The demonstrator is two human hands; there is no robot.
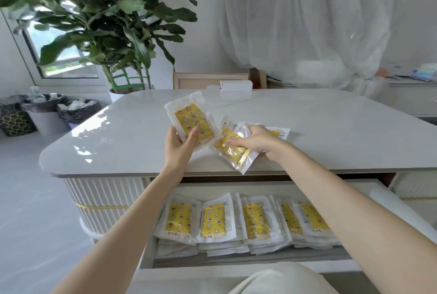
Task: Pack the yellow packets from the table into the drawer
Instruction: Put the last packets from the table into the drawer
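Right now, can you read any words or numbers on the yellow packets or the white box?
No text here is readable.
Left packet, gripped by the left hand: tiny print at its lower edge, too blurred.
Right packet, gripped by the right hand: shiny, nothing readable.
Drawer packets: tiny print under the yellow, too small.
White box: no words show.

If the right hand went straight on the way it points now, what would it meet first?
Probably the raised packet held by the left hand. The right hand, gripping a second packet low over the table, points left toward it, though depth is unclear.
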